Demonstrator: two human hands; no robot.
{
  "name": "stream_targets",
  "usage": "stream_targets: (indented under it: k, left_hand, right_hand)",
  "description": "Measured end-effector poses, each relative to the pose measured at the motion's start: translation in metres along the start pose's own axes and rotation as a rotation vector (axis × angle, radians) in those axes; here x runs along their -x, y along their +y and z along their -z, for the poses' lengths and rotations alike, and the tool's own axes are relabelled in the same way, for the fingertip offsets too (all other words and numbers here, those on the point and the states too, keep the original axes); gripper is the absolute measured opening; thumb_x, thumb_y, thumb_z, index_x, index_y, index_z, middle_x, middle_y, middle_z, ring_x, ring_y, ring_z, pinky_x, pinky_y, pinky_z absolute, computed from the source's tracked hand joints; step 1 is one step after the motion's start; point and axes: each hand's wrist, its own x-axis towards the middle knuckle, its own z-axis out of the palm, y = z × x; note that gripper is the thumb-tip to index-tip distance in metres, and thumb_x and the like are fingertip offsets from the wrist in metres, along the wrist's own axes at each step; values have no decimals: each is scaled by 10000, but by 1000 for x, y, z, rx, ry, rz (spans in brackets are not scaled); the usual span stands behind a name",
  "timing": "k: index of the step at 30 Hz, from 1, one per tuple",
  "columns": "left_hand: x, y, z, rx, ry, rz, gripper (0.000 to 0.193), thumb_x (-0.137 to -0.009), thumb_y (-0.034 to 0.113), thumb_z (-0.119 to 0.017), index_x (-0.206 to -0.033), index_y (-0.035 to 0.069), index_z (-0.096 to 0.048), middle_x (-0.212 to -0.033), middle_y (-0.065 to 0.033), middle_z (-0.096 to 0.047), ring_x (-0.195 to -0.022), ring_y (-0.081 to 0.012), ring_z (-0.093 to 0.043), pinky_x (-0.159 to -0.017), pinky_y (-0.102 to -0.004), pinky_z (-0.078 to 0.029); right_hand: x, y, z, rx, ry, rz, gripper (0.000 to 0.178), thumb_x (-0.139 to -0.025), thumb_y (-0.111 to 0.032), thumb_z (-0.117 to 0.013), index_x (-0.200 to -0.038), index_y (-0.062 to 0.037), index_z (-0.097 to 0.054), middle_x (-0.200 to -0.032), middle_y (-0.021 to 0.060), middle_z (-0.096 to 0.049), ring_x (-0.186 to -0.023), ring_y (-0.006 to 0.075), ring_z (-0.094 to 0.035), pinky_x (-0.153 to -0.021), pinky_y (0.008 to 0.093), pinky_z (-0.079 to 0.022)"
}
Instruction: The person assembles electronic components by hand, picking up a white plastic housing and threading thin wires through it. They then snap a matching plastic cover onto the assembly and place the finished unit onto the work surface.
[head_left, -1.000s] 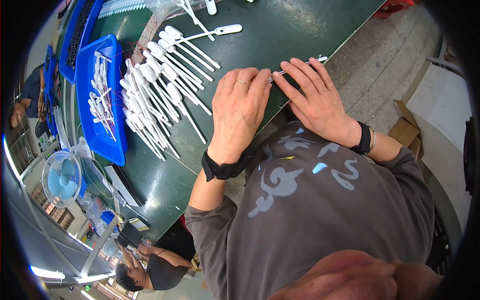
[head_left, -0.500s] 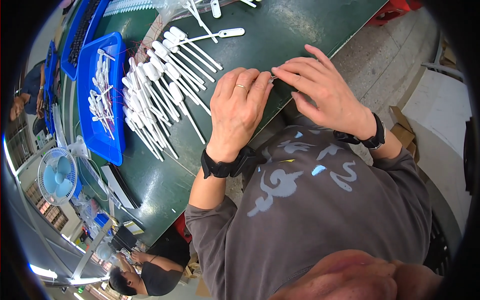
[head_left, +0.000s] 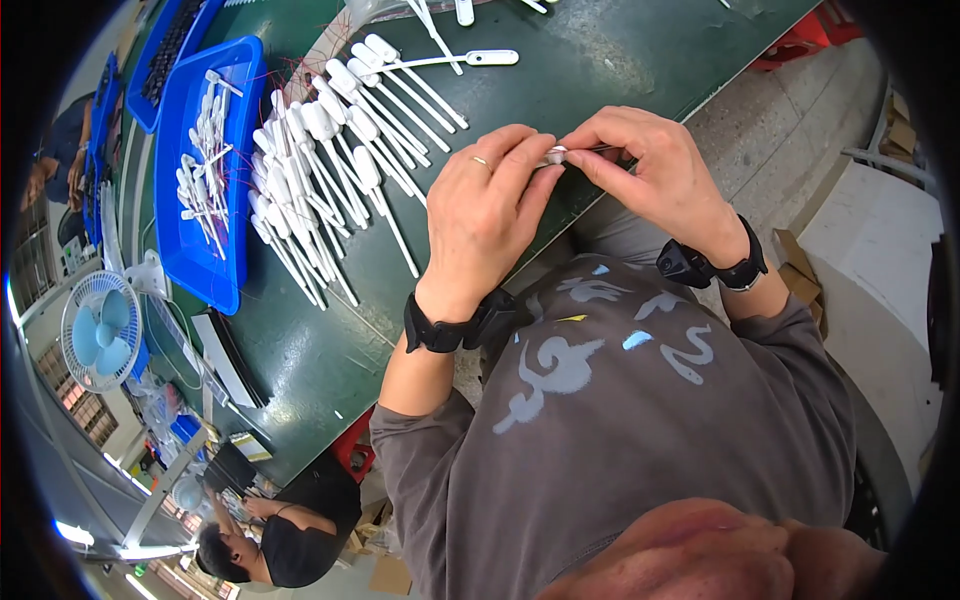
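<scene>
In front of my chest, over the table's near edge, both hands meet at a small white part. My left hand pinches it between thumb and fingers. From the other side, my right hand has thumb and index finger closed near the part, with a thin dark wire-like piece between them. The fingers cover most of what is held. Left of my hands lies a pile of white stick-shaped plastic pieces with wide rounded heads and slim stems. One piece with a slotted head lies across the others.
A blue tray with smaller white pieces and thin red wires stands left on the green table. Another blue tray holds dark parts. A fan is at far left. Another person works at lower left; a red stool stands beyond the table.
My right hand's spread fingers have curled in, and its thumb has come up against the index finger at the small part. The part shows more between my hands. The whole view has shifted slightly.
</scene>
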Motion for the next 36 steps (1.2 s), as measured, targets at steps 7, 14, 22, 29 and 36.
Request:
stream_targets:
  k: [7, 14, 22, 29, 36]
  left_hand:
    - [-1, 2, 8, 188, -73, 255, 148, -832, 76, -765, -978, 68, -743, -994, -58, -721, -821, -252, -687, -724, -344, -547]
    - [0, -4, 0, 74, 88, 96, 155, -809, 49, -786, -956, 81, -748, -1000, -49, -719, -780, -227, -688, -647, -328, -548]
    - [0, -1, -2, 10, 186, 54, 166, -812, 25, -790, -962, 79, -743, -1048, -55, -713, -629, -169, -663, -577, -279, -539]
    - [-3, 5, 7, 582, 94, 577, 147, -851, 37, -775, -992, 63, -740, -1044, -59, -712, -610, -101, -639, -553, -234, -509]
    - [-4, -1, 13, 309, 54, 375, 161, -855, 45, -775, -1010, 77, -752, -1003, -34, -699, -667, -71, -631, -531, -218, -464]
  right_hand:
    - [-2, -3, 1, 22, -21, -14, 107, -899, -47, -684, -989, 11, -692, -877, 63, -666, -741, 141, -647, -647, 264, -515]
    - [-6, -9, -2, 15, -21, -73, 100, -907, -58, -679, -970, 16, -658, -868, 51, -642, -743, 123, -641, -639, 255, -506]
    - [-8, -12, -2, -55, 27, -100, 101, -923, -66, -674, -963, 20, -641, -849, 38, -612, -716, 90, -593, -622, 241, -478]
    - [-7, -10, -4, -51, 54, -49, 101, -918, -63, -680, -965, 16, -638, -851, 33, -598, -697, 91, -572, -609, 238, -459]
    - [-9, -11, -2, -16, 29, -36, 98, -910, -58, -682, -961, 12, -634, -848, 34, -596, -690, 98, -568, -605, 241, -457]
